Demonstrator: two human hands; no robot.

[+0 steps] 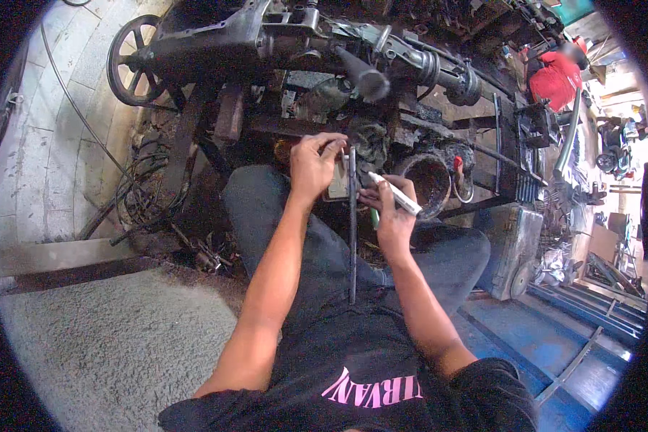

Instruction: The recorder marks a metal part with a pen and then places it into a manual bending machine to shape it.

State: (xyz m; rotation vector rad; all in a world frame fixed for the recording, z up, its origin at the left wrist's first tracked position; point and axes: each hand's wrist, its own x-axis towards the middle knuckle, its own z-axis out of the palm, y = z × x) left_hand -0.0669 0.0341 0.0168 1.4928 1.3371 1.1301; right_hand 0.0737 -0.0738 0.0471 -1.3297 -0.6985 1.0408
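Thin metal rod [352, 237] between both hands' fingers [329, 144]

A rod [352, 230] stands between both hands; machine [302, 43] behind.

Left hand [314, 167] and right hand [392, 213] raised close together, fingers curled.

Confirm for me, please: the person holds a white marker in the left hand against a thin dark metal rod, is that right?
Not quite: the head view shows the white marker in the right hand, not the left. The left hand steadies a small flat piece beside the thin dark metal rod.
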